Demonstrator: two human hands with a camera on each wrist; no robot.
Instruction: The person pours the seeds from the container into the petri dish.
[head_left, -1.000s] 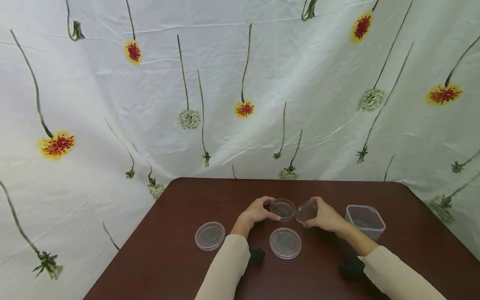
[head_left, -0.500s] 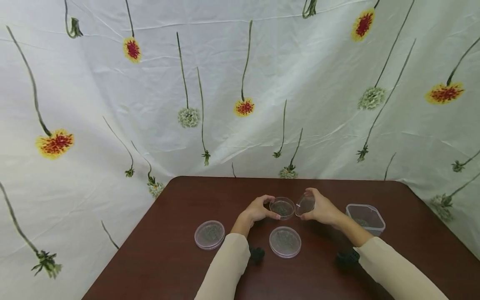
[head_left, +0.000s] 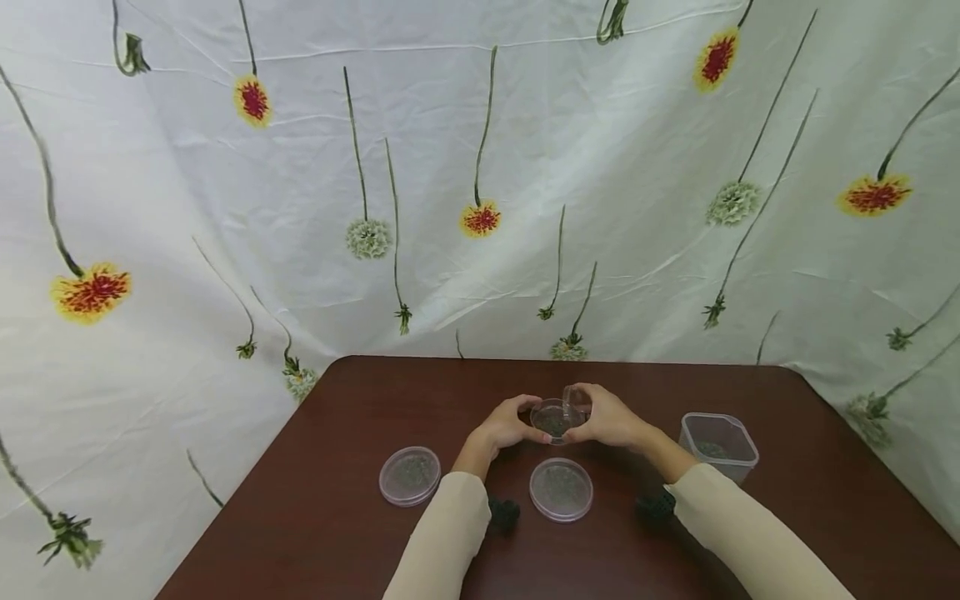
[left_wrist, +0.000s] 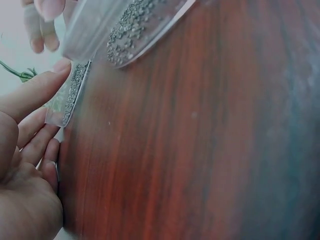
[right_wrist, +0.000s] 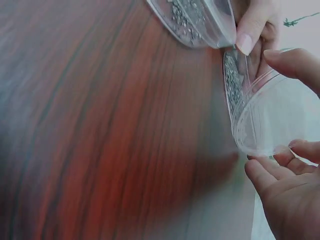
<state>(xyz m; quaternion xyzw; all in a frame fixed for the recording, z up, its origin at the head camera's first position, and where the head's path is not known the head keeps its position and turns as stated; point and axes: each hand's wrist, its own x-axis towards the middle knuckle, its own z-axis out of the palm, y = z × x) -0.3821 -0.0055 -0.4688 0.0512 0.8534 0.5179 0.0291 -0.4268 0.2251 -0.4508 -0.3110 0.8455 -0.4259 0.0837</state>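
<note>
My left hand (head_left: 504, 427) grips a clear petri dish (head_left: 548, 423) on the table, thumb and fingers at its sides. Dark grey grit covers the dish's floor, plain in the left wrist view, where the dish (left_wrist: 76, 92) stands beside the thumb. Between the thumb and fingers of my right hand (head_left: 609, 419) is a clear petri dish lid (right_wrist: 287, 117). It is tipped up on edge, its lower rim right at the dish's right side. Nearer to me, a lidded petri dish (head_left: 561, 490) with similar grit lies flat.
Another lidded petri dish (head_left: 409, 477) lies to the left on the dark red-brown table (head_left: 315, 517). A clear plastic tub (head_left: 720, 433) with some dark material in it stands at the right. Behind the table hangs a white flowered cloth (head_left: 435, 125).
My right hand has moved left, bringing the lid from beside the dish to its right edge and tilting it more upright. My left hand still holds the dish.
</note>
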